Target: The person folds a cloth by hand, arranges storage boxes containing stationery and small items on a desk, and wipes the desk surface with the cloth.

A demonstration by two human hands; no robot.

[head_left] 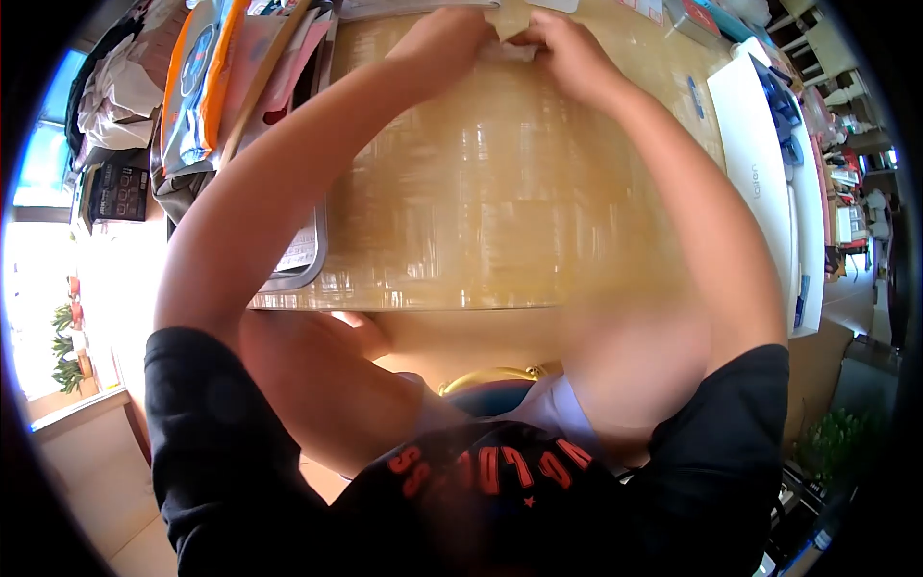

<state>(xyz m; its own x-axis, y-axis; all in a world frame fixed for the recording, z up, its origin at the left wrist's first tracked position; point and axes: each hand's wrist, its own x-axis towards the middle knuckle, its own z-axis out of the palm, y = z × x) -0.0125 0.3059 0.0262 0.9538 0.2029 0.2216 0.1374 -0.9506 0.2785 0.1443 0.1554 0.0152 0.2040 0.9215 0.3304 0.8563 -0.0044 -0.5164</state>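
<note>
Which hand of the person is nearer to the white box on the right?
Right. The right hand is to the left of the white box, apart from it; the left hand is farther left, beyond the right hand.

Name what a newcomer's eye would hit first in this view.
Probably the two bare arms reaching up the frame, the left hand and right hand holding a small whitish piece over the glossy table. Then the orange-edged package at upper left, and the long white box along the table's right side.
</note>
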